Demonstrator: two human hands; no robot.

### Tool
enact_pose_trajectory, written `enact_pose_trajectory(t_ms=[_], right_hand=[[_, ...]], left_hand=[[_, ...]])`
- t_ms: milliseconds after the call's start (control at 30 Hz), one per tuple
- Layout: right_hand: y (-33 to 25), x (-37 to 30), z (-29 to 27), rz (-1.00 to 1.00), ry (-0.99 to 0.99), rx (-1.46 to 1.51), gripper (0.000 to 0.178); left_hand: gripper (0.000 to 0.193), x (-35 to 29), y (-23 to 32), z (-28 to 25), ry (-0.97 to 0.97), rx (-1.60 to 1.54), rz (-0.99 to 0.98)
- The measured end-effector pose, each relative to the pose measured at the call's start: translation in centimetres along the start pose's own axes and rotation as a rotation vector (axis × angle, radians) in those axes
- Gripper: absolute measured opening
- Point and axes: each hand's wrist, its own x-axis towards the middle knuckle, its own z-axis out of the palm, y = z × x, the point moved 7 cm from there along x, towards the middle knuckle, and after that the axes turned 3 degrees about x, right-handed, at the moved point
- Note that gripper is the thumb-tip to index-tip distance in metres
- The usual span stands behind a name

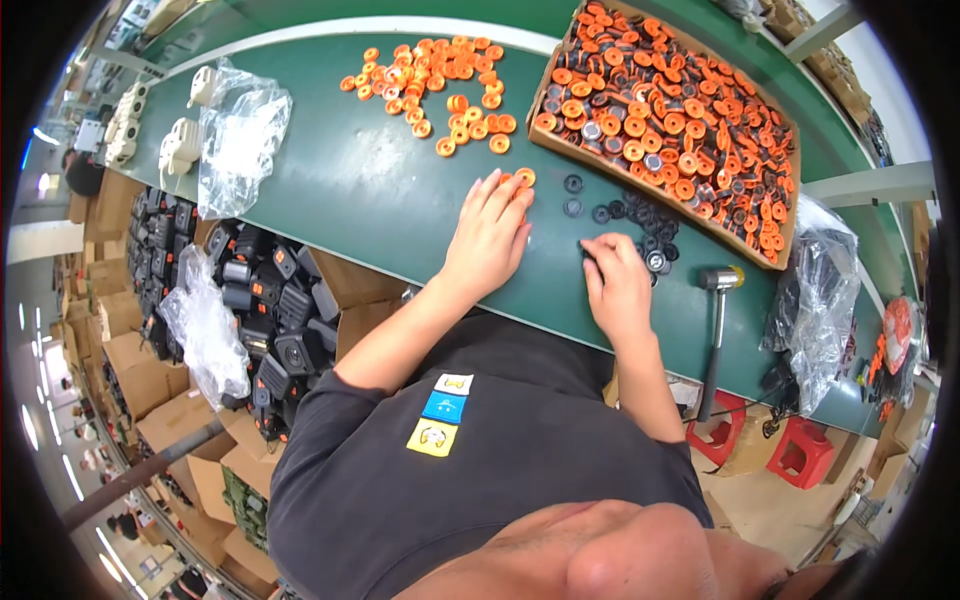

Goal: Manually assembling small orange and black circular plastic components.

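Observation:
My left hand (488, 235) lies on the green bench with its fingers stretched out, the tips touching a pair of round orange plastic caps (526, 177). To its right, my right hand (617, 283) pinches a small black disc (586, 249) between thumb and fingertips; most of that disc is hidden. Several loose black discs (648, 218) lie just beyond my right hand, one showing a silvery ring. Farther off, many orange caps (440, 72) are scattered over the bench.
A shallow cardboard box (640, 178) of orange-and-black discs stands at the back right. A hammer (716, 330) lies right of my right hand. Clear plastic bags (243, 138) and white plastic parts (180, 146) sit at left. Below the bench edge, a carton holds black devices (290, 345).

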Motion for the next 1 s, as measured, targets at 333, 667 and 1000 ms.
enact_pose_trajectory(t_ms=[333,667,1000], right_hand=[[-0.5,-1.2,-0.5,0.031,0.064,0.155,0.030],[1.7,-1.8,-2.0,0.089,0.316,0.479,0.024],[-1.9,-3.0,-1.3,-0.142,0.207,0.427,0.025]], left_hand=[[0.027,0.0,0.3,-0.8,0.129,0.006,0.101],[0.036,-0.1,1.0,-2.2,0.198,-0.218,0.083],[0.018,-3.4,3.4,0.8,0.034,-1.270,-0.131]])
